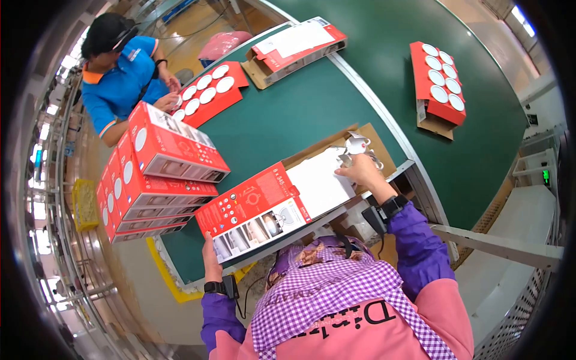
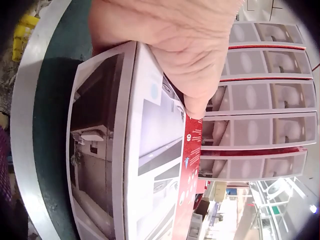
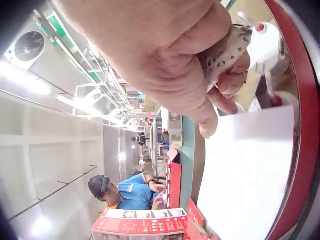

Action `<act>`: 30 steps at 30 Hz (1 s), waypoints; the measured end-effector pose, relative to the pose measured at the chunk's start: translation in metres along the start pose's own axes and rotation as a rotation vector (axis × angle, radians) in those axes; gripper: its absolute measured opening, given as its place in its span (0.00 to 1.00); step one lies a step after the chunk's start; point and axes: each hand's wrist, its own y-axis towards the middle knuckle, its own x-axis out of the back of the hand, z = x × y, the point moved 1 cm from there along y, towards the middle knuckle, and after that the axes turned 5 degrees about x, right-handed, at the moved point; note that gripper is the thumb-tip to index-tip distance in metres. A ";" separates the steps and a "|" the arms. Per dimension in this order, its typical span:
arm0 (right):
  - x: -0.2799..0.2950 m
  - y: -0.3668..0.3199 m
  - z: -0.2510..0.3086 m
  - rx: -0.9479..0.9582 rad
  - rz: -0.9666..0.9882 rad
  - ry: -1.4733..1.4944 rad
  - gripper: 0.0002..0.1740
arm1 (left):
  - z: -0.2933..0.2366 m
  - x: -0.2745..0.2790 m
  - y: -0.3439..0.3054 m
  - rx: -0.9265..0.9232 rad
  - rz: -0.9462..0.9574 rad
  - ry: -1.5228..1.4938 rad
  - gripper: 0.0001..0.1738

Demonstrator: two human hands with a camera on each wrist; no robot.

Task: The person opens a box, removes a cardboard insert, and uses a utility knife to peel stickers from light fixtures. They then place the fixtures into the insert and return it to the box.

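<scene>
A long red box [image 1: 258, 198] with printed photos lies on the green table, its right end open with brown flaps spread. The left hand [image 1: 211, 259] holds the box's closed left end; in the left wrist view the hand [image 2: 175, 45] wraps over the box edge [image 2: 155, 145]. A white sheet [image 1: 321, 183] lies over the box's open part. At the open end the right hand [image 1: 367, 175] has its fingers at small white fittings [image 1: 357, 143]. In the right wrist view the right hand [image 3: 170, 65] has curled fingers round a patterned piece [image 3: 232, 55], beside a white fitting [image 3: 267, 47].
Stacked red boxes [image 1: 174, 162] stand to the left. Beyond them, a person in blue [image 1: 135, 66] handles a red tray with white discs [image 1: 207, 93]. Another open box [image 1: 297, 48] lies at the back, and a second disc-filled tray [image 1: 438, 81] at the right.
</scene>
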 end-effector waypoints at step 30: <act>-0.106 -0.032 0.147 0.317 0.382 0.339 0.19 | 0.008 0.006 -0.038 -0.020 0.282 -0.571 0.46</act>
